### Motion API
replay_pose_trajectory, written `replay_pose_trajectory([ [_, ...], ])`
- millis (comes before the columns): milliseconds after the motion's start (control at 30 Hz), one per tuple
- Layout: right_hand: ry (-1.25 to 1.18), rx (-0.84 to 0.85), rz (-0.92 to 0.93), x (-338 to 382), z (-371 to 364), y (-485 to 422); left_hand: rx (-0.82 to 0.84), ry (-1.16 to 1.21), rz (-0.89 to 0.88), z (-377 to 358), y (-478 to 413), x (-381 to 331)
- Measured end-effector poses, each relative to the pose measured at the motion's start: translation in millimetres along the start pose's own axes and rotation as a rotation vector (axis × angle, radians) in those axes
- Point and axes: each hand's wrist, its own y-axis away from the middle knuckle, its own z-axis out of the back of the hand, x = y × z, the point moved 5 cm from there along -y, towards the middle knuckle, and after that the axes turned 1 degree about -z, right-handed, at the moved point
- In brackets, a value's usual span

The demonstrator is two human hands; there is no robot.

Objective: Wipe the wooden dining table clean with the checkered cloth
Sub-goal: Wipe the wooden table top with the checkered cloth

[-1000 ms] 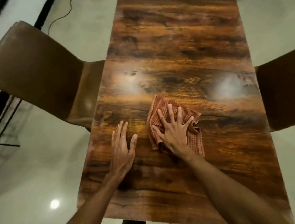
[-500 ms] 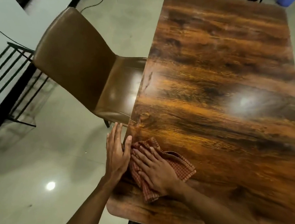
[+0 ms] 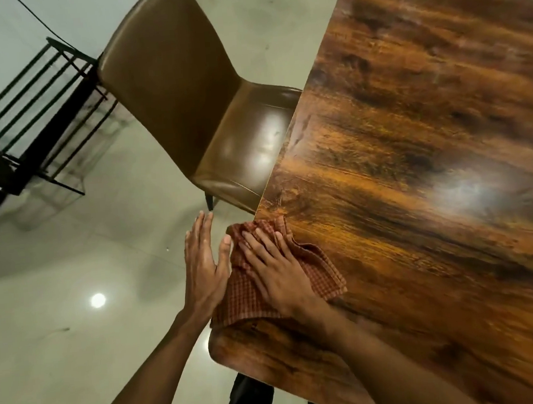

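Since a second ago the cloth has travelled from the middle of the near end of the table out to its left edge, and both hands went with it; the view has swung left too, so more floor and chair show.

Left to right. Far left, a black metal slatted rack (image 3: 26,125) by the wall, partly cut off by the frame. Next, a brown leather-look chair (image 3: 187,99), its seat tucked under the table's left edge.

The left hand (image 3: 201,264) is open and flat, fingers together, held just off the table's left edge over the floor, thumb touching the cloth. My reading: it stands as a stop or catcher, to take whatever the cloth pushes off the edge. No crumbs or dirt can be made out, so that stays a guess.

The red-and-cream checkered cloth (image 3: 318,271) lies crumpled at the left edge near the near-left corner, some of it overhanging. The right hand (image 3: 274,271) presses it down, palm flat, fingers spread — bearing on it, not gripping. Flat pressure suits a sweeping stroke.

The glossy dark wooden dining table (image 3: 417,190) fills the right side. Lamp glare lies on the top toward its right, hiding whether that patch is clean. The far end and right edge run out of frame. Motion blur softens the grain. Below the near edge, dark clothing of the person shows, indistinct.
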Motion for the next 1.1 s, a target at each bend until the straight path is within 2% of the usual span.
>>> replay_pose_trajectory([
  [67,-0.020,0.004,-0.058,-15.0,2.3,21.1,0.011,0.000,0.007,-0.4,5.2,-1.5],
  [167,-0.101,-0.045,-0.383,-55.2,16.6,58.0,0.028,-0.020,0.001,-10.9,21.4,-13.8],
  [200,-0.109,-0.042,-0.426,-55.7,17.0,71.3,0.034,-0.022,0.010,-15.0,27.7,-18.1],
  [333,-0.047,0.031,-0.187,-30.5,-5.1,143.5,0.097,0.006,-0.021,-42.0,58.4,-47.6],
  [367,-0.037,0.030,-0.181,-39.5,-7.0,161.6,0.107,0.007,-0.039,-48.9,65.5,-55.6],
  [400,-0.039,0.024,-0.235,-56.4,-6.8,179.2,0.113,0.006,-0.061,-56.0,72.5,-64.1],
  [533,-0.139,-0.084,-0.708,-123.7,2.3,257.4,0.169,0.033,-0.160,-93.2,107.2,-103.0],
  [600,-0.138,-0.086,-0.664,-110.1,-4.3,270.2,0.192,0.032,-0.196,-111.6,125.1,-121.8],
  [667,-0.134,-0.063,-0.455,-84.7,-16.2,273.9,0.219,0.019,-0.230,-127.9,142.2,-138.7],
  [733,-0.113,-0.071,-0.358,-92.9,-15.7,284.2,0.257,-0.002,-0.259,-143.5,159.5,-155.6],
  [767,-0.112,-0.084,-0.398,-110.2,-12.2,293.6,0.271,-0.013,-0.276,-151.6,168.8,-165.4],
  [867,-0.185,-0.141,-0.700,-161.4,-3.6,326.0,0.302,-0.040,-0.301,-172.8,192.8,-188.0],
  [900,-0.210,-0.144,-0.746,-164.8,-3.6,332.1,0.310,-0.047,-0.303,-178.6,199.5,-194.1],
  [933,-0.224,-0.141,-0.734,-162.7,-4.9,338.8,0.325,-0.051,-0.315,-186.8,207.8,-202.8],
  [1033,-0.199,-0.106,-0.519,-149.5,-13.2,362.9,0.381,-0.059,-0.369,-210.2,230.4,-224.5],
  [1100,-0.195,-0.116,-0.581,-173.5,-11.4,394.8,0.415,-0.060,-0.383,-224.7,242.0,-236.5],
])
